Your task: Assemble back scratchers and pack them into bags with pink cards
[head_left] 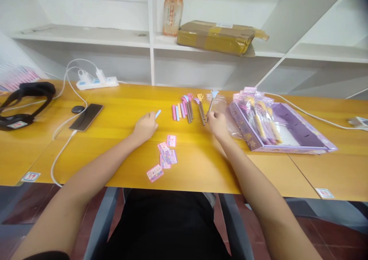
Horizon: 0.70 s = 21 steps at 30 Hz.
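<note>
My left hand (145, 126) is closed around a light blue stick (158, 113) whose tip pokes out past the fingers. My right hand (217, 123) is curled on the handle of a small blue hand-shaped scratcher (213, 97), whose head lies on the yellow table (115, 145). Between the hands lie a row of pastel sticks (178, 111) and several small hand-shaped scratchers (192, 105). Several small pink cards (166, 156) lie nearer to me.
A purple box (304, 137) with wrapped packets (260, 116) sits at the right. A phone (86, 116), cables, a power strip (97, 82) and a black strap (25, 99) are at the left. A shelf behind holds a bottle (173, 10) and a brown parcel (218, 36).
</note>
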Each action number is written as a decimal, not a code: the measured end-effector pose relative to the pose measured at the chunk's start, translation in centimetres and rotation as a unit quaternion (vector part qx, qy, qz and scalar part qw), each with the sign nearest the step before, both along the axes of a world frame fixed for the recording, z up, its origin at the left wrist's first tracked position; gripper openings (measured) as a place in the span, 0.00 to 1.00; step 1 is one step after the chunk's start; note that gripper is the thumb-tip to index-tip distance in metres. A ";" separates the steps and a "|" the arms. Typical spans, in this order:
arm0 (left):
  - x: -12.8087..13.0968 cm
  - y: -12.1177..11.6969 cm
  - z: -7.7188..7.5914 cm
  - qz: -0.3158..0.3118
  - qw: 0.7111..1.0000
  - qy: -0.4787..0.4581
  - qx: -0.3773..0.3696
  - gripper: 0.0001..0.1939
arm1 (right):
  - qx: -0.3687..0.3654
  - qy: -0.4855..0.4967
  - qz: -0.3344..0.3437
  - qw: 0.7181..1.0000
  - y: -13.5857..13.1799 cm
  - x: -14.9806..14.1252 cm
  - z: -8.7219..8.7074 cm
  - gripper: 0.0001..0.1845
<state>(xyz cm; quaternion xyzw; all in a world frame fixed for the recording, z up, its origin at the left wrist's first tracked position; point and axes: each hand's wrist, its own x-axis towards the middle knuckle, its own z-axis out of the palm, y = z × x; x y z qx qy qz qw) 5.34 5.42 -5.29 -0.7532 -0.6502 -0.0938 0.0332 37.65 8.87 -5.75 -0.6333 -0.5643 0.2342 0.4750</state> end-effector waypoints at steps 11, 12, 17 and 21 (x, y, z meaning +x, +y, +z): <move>-1.0 0.3 0.3 -0.054 0.980 -0.193 -0.007 0.21 | 0.056 0.354 0.185 0.915 -2.2 -1.9 1.1 0.12; -0.9 0.0 0.3 -0.068 0.973 -0.222 0.004 0.23 | 0.063 0.355 0.186 0.914 -2.4 -2.1 1.2 0.12; -0.1 -0.9 0.2 -0.156 0.932 -0.326 0.018 0.26 | 0.000 0.342 0.214 0.915 -3.2 -2.4 1.7 0.12; 0.0 -0.9 0.0 -0.197 0.935 -0.294 0.013 0.23 | -0.019 0.273 0.251 0.928 -3.9 -3.0 1.7 0.26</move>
